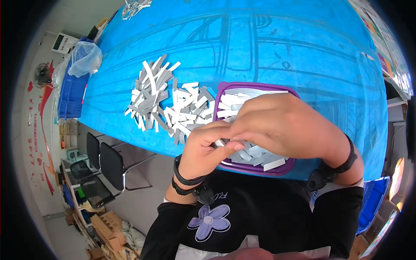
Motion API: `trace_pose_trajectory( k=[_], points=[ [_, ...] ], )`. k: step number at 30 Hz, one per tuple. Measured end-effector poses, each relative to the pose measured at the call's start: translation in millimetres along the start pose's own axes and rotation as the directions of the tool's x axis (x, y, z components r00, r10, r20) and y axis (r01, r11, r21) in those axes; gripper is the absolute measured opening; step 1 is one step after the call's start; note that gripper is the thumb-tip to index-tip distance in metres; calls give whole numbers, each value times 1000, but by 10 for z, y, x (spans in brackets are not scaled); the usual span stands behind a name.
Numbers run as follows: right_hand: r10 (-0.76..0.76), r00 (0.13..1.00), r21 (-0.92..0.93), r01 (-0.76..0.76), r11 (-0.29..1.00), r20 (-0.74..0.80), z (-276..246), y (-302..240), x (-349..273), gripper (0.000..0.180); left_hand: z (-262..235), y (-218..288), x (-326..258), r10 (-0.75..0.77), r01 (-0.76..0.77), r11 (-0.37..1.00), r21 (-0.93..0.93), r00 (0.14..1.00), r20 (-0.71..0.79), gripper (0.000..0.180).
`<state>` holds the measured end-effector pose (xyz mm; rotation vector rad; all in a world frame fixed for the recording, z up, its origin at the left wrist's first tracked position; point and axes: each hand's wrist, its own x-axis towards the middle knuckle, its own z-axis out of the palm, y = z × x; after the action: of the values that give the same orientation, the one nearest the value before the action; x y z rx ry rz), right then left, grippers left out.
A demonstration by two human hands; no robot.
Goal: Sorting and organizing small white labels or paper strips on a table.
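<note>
A purple tray (298, 167) holds many short white and grey flat strips (274, 164). Over its near-left part my two hands meet, fingertips touching. My left hand (208, 147) is closed in a pinch, with a small pale strip (219, 142) showing between thumb and index finger. Bent over the tray's middle, my right hand (277, 123) has its fingers drawn together against the left fingertips. What the right fingers hold, if anything, is hidden. Left of the tray lie two loose heaps, a nearer strip heap (188, 106) and a taller strip heap (149, 93).
The blue-covered table (303, 34) stretches away ahead. At its far edge is another small pile of strips (136, 8). Blue crates (71, 95) with a clear plastic bag (86, 58) stand at the left. Black chairs (112, 167) and a cardboard box (106, 227) are lower left.
</note>
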<state>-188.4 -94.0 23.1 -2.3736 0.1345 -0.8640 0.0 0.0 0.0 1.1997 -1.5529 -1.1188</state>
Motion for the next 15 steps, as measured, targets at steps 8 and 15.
trace_pose_trajectory(
  k=[8, 15],
  points=[
    [175, 985, 252, -167, 953, -8, -9, -96, 57, 14, 0, 50, -59, 134, -119, 980, 159, 987, -92, 14],
    [143, 990, 366, -135, 921, 8, -35, -80, 40, 13, 39, 112, -86, 202, -176, 968, 178, 970, -138, 11]
  ],
)
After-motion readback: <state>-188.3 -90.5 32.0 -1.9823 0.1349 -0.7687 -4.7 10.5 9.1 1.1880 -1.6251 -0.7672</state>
